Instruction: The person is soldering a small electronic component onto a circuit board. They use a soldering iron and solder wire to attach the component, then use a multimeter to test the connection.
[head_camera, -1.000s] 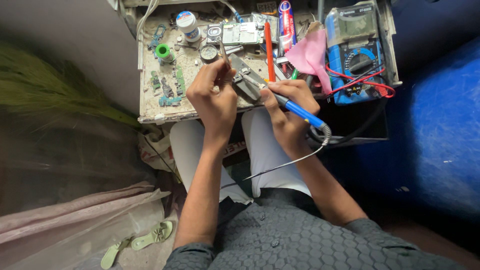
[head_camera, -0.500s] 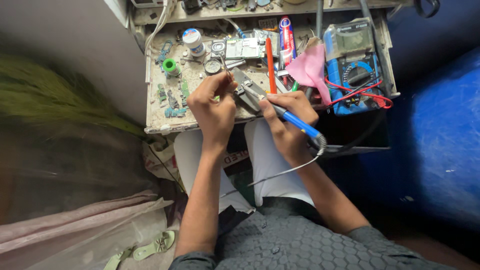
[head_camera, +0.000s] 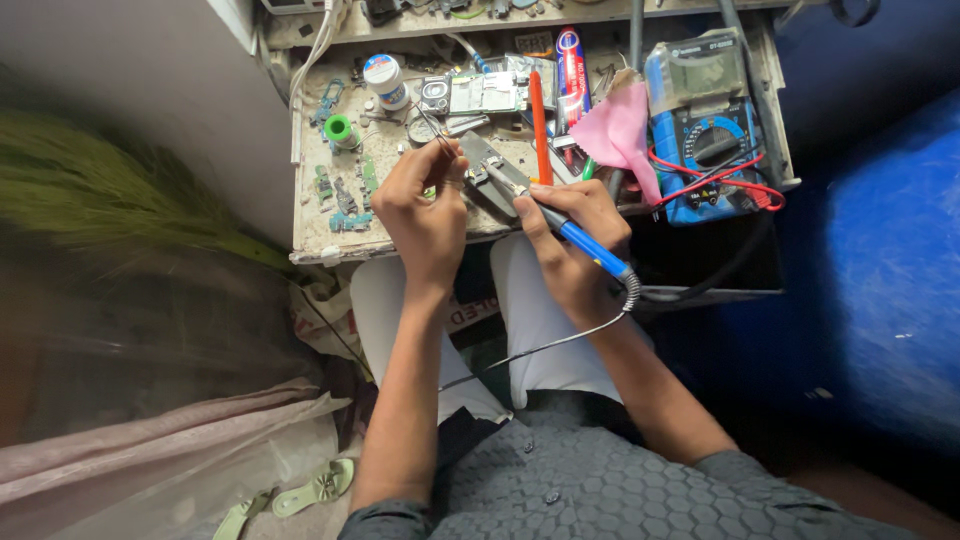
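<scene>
My right hand (head_camera: 570, 235) gripped the blue soldering iron (head_camera: 580, 238), tip toward the grey part (head_camera: 485, 180) mid-bench (head_camera: 320, 235). My left hand (head_camera: 425, 205) pinched tweezers (head_camera: 437, 137) beside it; the blue multimeter (head_camera: 705, 125) sat right.

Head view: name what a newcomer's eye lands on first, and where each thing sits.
At the middle, the right hand grips a blue-handled soldering iron, its tip toward a small grey device on the cluttered workbench, while the left hand pinches tweezers beside it. To the right stands a blue multimeter with red leads, a pink cloth against its left side.
</scene>
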